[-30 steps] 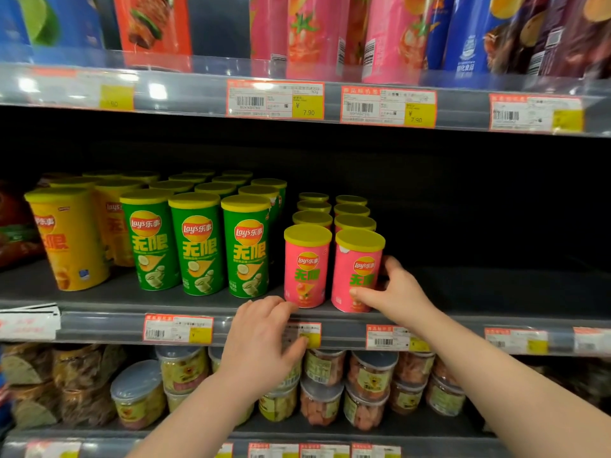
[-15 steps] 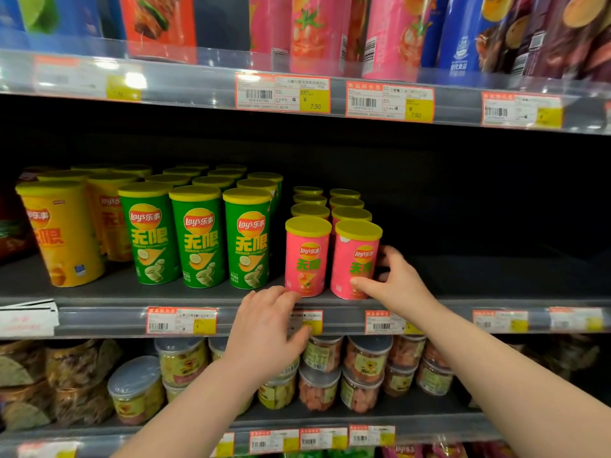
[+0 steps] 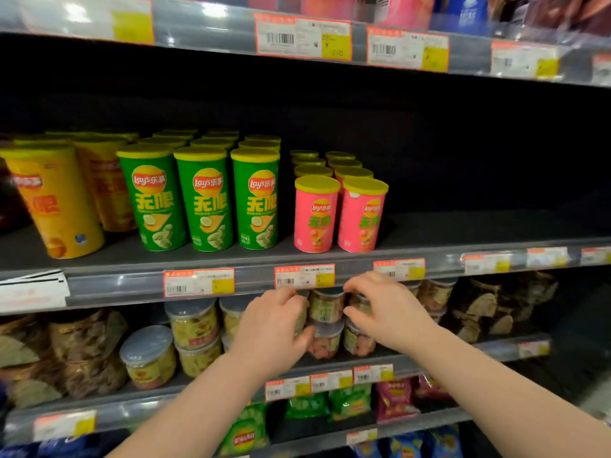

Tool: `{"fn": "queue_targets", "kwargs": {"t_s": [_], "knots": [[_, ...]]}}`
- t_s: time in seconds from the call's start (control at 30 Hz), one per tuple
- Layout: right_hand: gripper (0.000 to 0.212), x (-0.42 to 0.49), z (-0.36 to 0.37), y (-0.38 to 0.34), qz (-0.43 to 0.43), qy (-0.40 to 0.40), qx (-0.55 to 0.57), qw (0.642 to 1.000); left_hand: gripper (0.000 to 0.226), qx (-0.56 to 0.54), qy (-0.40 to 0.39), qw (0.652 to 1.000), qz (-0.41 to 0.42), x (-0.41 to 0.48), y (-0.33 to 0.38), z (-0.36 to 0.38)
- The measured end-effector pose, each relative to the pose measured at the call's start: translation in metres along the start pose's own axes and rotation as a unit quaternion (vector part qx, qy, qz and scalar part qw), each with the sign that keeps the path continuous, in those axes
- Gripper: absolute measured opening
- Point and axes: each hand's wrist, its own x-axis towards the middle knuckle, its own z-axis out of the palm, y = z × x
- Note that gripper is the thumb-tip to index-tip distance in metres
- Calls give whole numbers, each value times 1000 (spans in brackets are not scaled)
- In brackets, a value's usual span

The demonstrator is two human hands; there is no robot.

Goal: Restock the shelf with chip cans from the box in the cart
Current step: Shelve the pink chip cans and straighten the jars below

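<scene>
At the front of the middle shelf point(image 3: 125, 284), two pink cans point(image 3: 316, 223) are standing upright, side by side, with more pink ones lining up behind. Green cans point(image 3: 203, 206) are sitting just to their left, yellow cans point(image 3: 56, 206) beyond. Below the shelf edge, the left grip point(image 3: 274, 328) and right grip point(image 3: 386, 312) are hovering, fingers loosely curled, holding nothing, in front of the jars point(image 3: 193, 325) underneath.

Single head view, close to shelf point(image 3: 297, 256), facing forward, slightly down; both forearms reach in from bottom edge.
</scene>
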Motion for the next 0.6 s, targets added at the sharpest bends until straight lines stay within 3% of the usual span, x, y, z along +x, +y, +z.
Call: {"fn": "queue_targets", "kwargs": {"t_s": [0.37, 0.6], "knots": [[47, -37, 69, -38, 33, -155, -49, 986, 53, 23, -172, 984, -41, -51, -18, 31], [50, -48, 97, -62, -2, -220, -61, 974, 52, 3, -200, 975, -98, -94, -24, 39]]}}
